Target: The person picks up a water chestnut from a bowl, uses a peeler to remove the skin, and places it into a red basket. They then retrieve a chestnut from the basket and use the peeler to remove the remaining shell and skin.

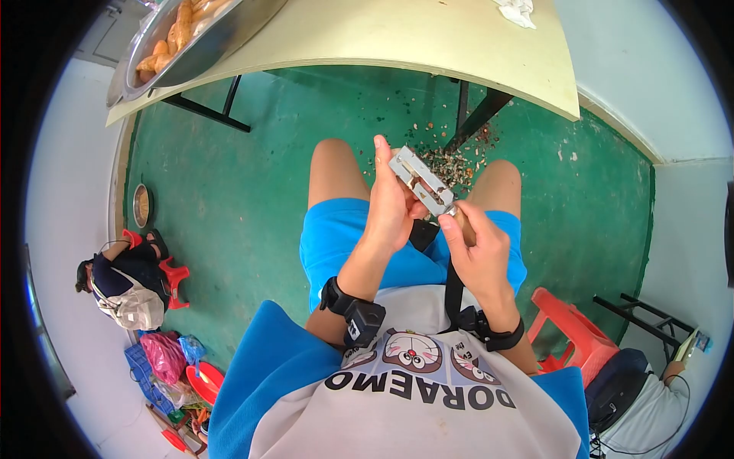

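Table (382, 38) up front; shirt (367, 421) reads "DORAEMO", smaller letters unclear; left hand (390, 210) has thumb and fingers apart under the metal-framed peeler (423, 181), over the lap; right hand (483, 245) clamps its wooden handle — I'd grip firmly, fingertips off the slot.

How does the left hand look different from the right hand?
The left hand is at the grey metal frame, while the right hand wraps around the brown handle. The left hand's thumb sticks out, away from the body; the right hand's thumb lies against the handle. Both arms have black bands near the wrist.
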The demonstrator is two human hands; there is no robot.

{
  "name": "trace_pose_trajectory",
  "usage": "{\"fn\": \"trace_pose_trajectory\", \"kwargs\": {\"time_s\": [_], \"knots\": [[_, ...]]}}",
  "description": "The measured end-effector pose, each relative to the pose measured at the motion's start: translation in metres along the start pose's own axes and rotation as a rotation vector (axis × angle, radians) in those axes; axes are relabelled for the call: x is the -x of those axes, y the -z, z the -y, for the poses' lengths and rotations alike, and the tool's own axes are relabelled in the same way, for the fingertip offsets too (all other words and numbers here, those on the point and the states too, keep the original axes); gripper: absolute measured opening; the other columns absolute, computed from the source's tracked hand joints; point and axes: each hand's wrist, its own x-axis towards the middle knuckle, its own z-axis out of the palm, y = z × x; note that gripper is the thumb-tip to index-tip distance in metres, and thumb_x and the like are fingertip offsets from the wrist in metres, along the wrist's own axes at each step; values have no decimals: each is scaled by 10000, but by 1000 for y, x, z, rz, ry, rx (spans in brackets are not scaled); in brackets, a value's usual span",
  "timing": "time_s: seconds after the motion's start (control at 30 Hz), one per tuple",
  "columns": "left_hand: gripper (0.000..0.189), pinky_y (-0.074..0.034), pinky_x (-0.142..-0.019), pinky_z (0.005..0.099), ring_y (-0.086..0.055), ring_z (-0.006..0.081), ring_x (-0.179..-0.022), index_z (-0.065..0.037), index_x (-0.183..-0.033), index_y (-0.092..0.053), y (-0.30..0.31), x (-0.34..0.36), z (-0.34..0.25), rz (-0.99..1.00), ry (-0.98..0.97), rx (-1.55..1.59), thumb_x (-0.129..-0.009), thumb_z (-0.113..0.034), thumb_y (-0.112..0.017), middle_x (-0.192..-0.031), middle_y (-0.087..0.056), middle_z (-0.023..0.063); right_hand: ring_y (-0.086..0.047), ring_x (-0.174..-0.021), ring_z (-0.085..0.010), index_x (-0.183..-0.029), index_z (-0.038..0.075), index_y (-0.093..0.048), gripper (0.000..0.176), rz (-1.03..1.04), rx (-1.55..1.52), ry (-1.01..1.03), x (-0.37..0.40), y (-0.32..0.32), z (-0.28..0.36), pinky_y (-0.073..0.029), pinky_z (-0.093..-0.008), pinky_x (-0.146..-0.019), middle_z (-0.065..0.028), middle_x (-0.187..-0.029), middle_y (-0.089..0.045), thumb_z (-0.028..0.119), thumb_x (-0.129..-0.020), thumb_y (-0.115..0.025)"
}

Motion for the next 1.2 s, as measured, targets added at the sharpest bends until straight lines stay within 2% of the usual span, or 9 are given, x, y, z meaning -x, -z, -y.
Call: {"fn": "trace_pose_trajectory", "kwargs": {"time_s": [0.1,0.23,0.53,0.6,0.83,0.9,1.0,1.13,1.2], "knots": [[507,-207,-355,194,-343,67,-439,-125,-790,-459,11,-3,3,126,57,49,-820,-597,-276,-605,-469,-4,-567,-541,-232,-884,15,-549,271,-1,35,-45,0,-1,0,-427,-289,-449,-120,-682,-583,250,-764,-610],[465,-199,-360,195,-309,67,-431,-120,-813,-467,13,-6,6,100,32,5,-838,-552,-297,-620,-468,-5,-564,-536,-232,-878,18,-550,267,19,36,-84,-1,1,1,-423,-292,-441,-110,-689,-586,251,-763,-610],[404,-231,-310,204,-423,78,-404,-84,-806,-477,7,1,-2,24,-21,-24,-859,-452,-321,-593,-459,4,-561,-536,-217,-883,23,-552,262,16,29,5,-2,0,6,-417,-286,-429,-87,-703,-586,226,-739,-633],[408,-217,-279,202,-385,84,-355,-78,-776,-478,7,2,-1,-66,-146,-116,-869,-428,-290,-571,-450,12,-559,-531,-214,-885,24,-552,265,19,30,18,-2,-1,6,-415,-284,-423,-86,-698,-584,223,-733,-639],[422,-220,-274,191,-362,70,-345,-51,-752,-478,14,-3,8,-47,-427,-229,-885,-355,-218,-551,-442,18,-524,-474,-201,-886,27,-546,242,41,11,-12,-1,-2,12,-394,-283,-401,-78,-623,-556,216,-753,-621],[416,-231,-285,181,-362,59,-360,-37,-760,-480,16,-5,11,-56,-607,-342,-878,-345,-226,-573,-456,20,-517,-468,-203,-883,27,-544,237,30,-9,-18,0,-3,12,-390,-286,-401,-78,-606,-549,217,-761,-614],[417,-240,-306,175,-362,49,-385,-22,-760,-480,15,-5,10,-111,-560,-396,-870,-344,-239,-594,-460,17,-520,-471,-215,-872,27,-543,233,52,-47,-102,0,-2,14,-388,-293,-406,-85,-590,-542,229,-771,-604],[419,-237,-322,181,-354,55,-397,-21,-745,-479,7,-1,13,-167,-583,-421,-865,-358,-260,-584,-444,14,-429,-419,-159,-833,13,-531,197,35,-63,-235,-5,-1,14,-343,-278,-397,-95,-534,-483,208,-815,-550],[398,-234,-328,200,-349,76,-398,-36,-767,-470,7,3,17,-108,-602,-409,-865,-368,-274,-563,-420,21,-339,-442,-62,-818,1,-535,206,-44,-71,-331,-17,7,9,-280,-241,-386,-40,-493,-410,207,-830,-534]]}}
